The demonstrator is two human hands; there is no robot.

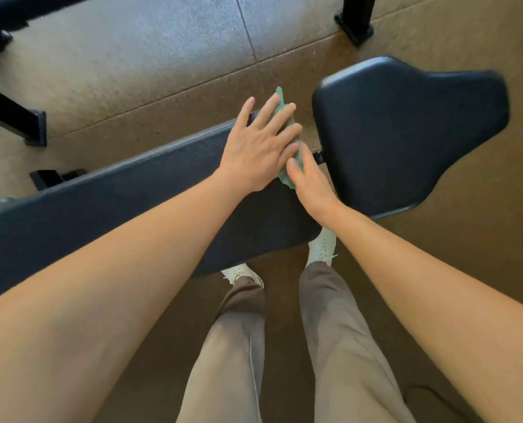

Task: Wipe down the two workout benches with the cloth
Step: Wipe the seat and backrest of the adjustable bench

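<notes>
- The left hand (261, 148) is lying flat with fingers spread, pressing the green cloth (284, 117) onto the end of the long bench pad (101, 203), just left of centre.
- The cloth is bunching along the pad's right-hand end edge, its tip poking past the fingertips toward 12 o'clock and its lower end hanging out toward 5 o'clock of the left hand.
- The right hand (310, 184) is sitting at the pad's end edge, its fingers curling down against the cloth's lower end; whether it is pinching the cloth I cannot tell.
- The seat pad (406, 132) is lying toward 2 o'clock, with a narrow gap separating it from the long pad, where a dark joint is showing.
- The tan floor (132, 71) is lying open toward 11 and 12 o'clock beyond the pad's far edge.
- Black frame feet (34, 129) are standing at 10 o'clock, and another post (356, 22) at 1 o'clock, both well apart from the hands.
- Pale shoes (322, 245) are standing under the pad's near edge.
</notes>
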